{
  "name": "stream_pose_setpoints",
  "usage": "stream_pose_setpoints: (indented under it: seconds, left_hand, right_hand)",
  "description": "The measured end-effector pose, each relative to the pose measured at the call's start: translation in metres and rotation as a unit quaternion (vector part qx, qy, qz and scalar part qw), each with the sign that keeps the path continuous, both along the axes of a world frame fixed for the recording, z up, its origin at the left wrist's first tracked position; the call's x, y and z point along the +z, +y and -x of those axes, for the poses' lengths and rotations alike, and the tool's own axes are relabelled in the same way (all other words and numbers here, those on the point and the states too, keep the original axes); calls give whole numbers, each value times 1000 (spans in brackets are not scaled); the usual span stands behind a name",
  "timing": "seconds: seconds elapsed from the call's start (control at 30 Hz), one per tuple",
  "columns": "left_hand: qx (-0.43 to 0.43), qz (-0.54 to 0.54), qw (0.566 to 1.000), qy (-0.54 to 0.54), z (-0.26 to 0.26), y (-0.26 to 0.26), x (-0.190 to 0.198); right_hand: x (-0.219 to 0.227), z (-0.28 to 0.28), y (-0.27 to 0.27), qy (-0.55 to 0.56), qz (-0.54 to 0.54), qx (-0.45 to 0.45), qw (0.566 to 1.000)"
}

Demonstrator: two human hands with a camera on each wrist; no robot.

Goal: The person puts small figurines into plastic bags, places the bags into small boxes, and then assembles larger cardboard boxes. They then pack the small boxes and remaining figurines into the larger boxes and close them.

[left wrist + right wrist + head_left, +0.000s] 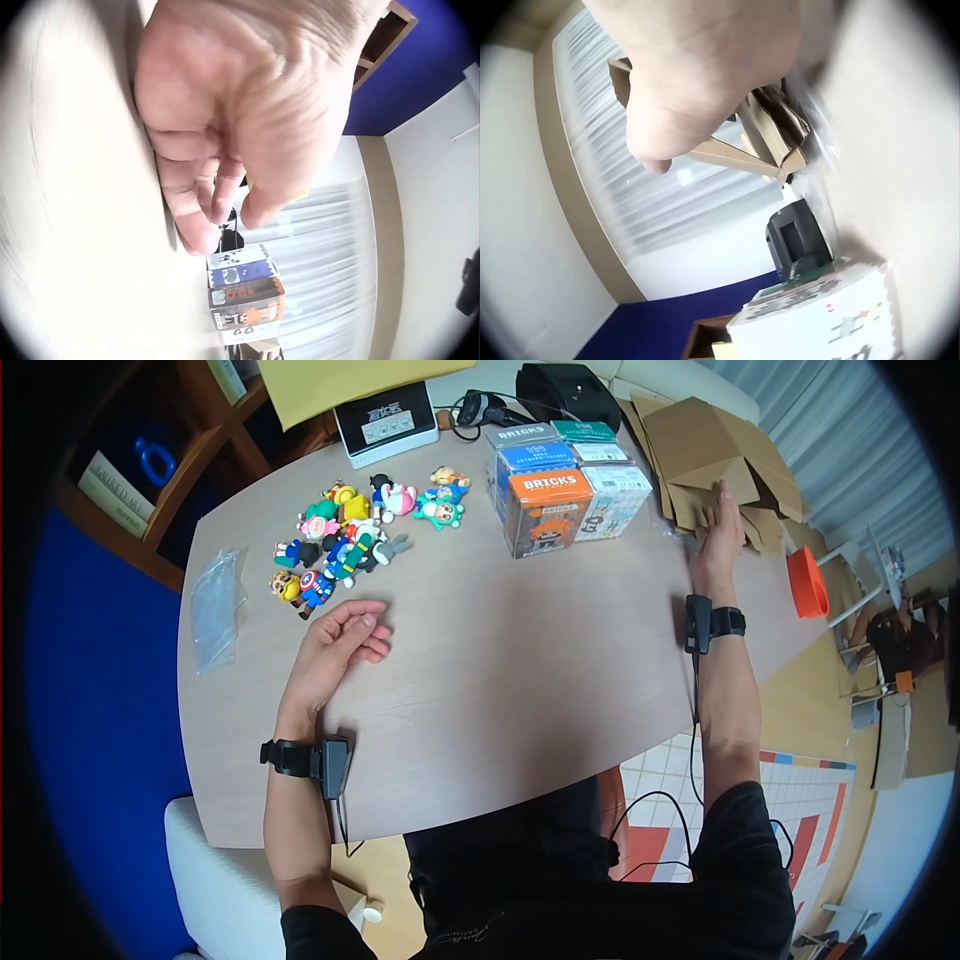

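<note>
My left hand rests on its side on the table with loosely bent fingers and nothing in them, just below a group of small toy figures. In the left wrist view the same hand shows its palm and an empty gap by the thumb. At the right, my right hand lies at the edge of flattened brown cardboard, touching or just beside it; its fingers look fairly straight. The right wrist view shows that hand partly covering the cardboard, so its fingertips are hidden.
Several toy boxes stand together at the back centre. A clear plastic bag lies at the left edge. A white-framed device, a black machine and a scanner are at the back. An orange-red container is at the right.
</note>
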State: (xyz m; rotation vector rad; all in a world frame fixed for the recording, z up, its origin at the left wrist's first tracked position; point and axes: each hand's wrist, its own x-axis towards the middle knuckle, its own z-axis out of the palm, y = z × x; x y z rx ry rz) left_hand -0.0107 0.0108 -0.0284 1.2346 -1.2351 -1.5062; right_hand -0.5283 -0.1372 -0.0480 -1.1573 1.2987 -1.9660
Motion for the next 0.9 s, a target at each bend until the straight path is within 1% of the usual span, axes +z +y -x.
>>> stream_pose_setpoints:
  seconds: [0.1, 0.2, 0.3, 0.37, 0.5, 0.67, 0.73, 0.83, 0.9]
  left_hand:
    - [5, -2, 1000, 21, -2, 0, 1]
    - [3, 2, 1000, 29, -3, -1, -4]
    - [9, 8, 1000, 26, -3, -1, -2]
    - [10, 9, 999, 29, -2, 0, -1]
    - [6, 13, 999, 35, -2, 0, -4]
    - [3, 21, 999, 45, -4, 0, -5]
    - [2, 22, 999, 47, -5, 0, -7]
    - [-4, 29, 998, 54, -5, 0, -10]
    - [-7, 32, 998, 56, -6, 1, -10]
  right_hand:
    - [0, 22, -14, 38, -3, -12, 999]
    - [15, 44, -16, 83, 6, -38, 996]
    - [49, 49, -3, 123, 31, -77, 989]
    - [80, 48, 10, 144, 38, -98, 984]
    - [126, 63, 22, 213, 69, -136, 965]
    - [199, 51, 44, 265, 156, -156, 939]
    - [232, 44, 53, 294, 182, -165, 924]
    - [283, 9, 86, 371, 202, -210, 882]
    - [314, -4, 98, 445, 306, -211, 815]
